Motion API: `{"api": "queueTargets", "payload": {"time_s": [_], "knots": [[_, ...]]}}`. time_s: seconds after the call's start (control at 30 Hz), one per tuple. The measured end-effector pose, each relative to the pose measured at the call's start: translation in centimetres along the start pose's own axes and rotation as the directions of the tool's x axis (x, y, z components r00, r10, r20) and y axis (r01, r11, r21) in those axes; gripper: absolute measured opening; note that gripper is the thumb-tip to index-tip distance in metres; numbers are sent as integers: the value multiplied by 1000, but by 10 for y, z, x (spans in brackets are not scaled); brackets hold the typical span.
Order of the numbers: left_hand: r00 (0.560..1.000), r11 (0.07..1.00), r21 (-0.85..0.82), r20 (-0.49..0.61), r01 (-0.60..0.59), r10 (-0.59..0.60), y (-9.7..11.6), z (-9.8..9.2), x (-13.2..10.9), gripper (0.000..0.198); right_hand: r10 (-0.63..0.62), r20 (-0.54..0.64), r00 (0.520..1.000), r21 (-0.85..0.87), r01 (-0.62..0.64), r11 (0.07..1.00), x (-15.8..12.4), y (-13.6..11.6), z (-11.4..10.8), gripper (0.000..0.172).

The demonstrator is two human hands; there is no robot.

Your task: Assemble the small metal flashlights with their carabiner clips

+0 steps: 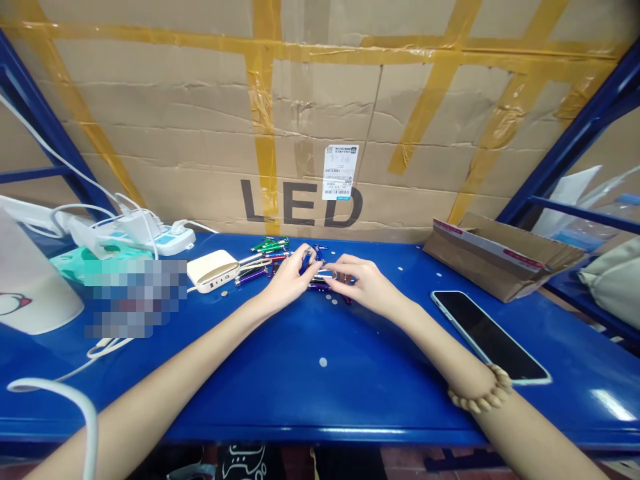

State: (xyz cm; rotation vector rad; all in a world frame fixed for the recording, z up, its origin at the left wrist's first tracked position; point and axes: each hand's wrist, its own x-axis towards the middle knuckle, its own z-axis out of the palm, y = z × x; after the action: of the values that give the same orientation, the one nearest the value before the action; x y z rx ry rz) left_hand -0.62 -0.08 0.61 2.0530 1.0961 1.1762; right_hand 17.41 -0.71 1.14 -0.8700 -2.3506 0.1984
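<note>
Both my hands meet at the far middle of the blue table (320,393). My left hand (290,275) is closed round a small blue pen-like torch (306,259). My right hand (361,280) pinches a small dark piece with a metal ring (327,275) right beside it. Behind the hands lies a loose pile of several small coloured torches (267,257), green, purple and silver. A bead bracelet (483,397) sits on my right wrist.
A smartphone (493,337) lies face up at the right. A flattened cardboard box (500,253) sits at the back right. A white power bank (213,270), a power strip (150,237) with cables and a white object (30,287) stand at the left. A large "LED" carton (320,113) closes the back.
</note>
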Motion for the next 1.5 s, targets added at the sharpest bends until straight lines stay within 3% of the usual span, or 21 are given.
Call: {"api": "queueTargets", "payload": {"time_s": [0.1,0.2,0.3,0.37,0.5,0.6,0.7,0.8,1.0,1.2,1.5], "knots": [[1000,997,-77,12,1,0,-2,1,1,22,-2,-10,1000,43,2,999,0,0,1,26],[998,967,-247,18,56,-54,-4,2,2,25,101,-95,990,205,-80,976,2,-1,3,29],[991,903,-409,41,132,-126,-4,5,1,30,276,-118,954,471,-191,861,4,-6,7,44],[987,856,-493,55,158,-151,-2,7,-1,33,320,-81,944,548,-226,806,5,-11,11,42],[984,825,-537,68,176,-166,3,10,-3,36,281,-142,949,413,-201,888,5,-16,13,32],[984,845,-508,43,168,-170,8,7,-3,34,150,-214,965,178,-113,978,4,-11,8,32],[983,833,-525,53,175,-173,12,3,-3,33,2,-115,993,-108,-15,994,1,-4,3,33],[983,838,-515,68,183,-173,14,1,-3,36,-57,-29,998,-266,47,963,-1,-3,0,35],[977,854,-477,133,210,-166,7,-1,-1,34,-81,-22,997,-259,72,963,-1,-6,-1,37],[991,904,-406,56,136,-123,4,-5,3,28,-48,-5,999,-191,46,981,-1,-4,2,41],[997,979,-205,81,20,-3,3,-4,0,18,-106,54,993,-328,118,937,-1,-2,5,28]]}}
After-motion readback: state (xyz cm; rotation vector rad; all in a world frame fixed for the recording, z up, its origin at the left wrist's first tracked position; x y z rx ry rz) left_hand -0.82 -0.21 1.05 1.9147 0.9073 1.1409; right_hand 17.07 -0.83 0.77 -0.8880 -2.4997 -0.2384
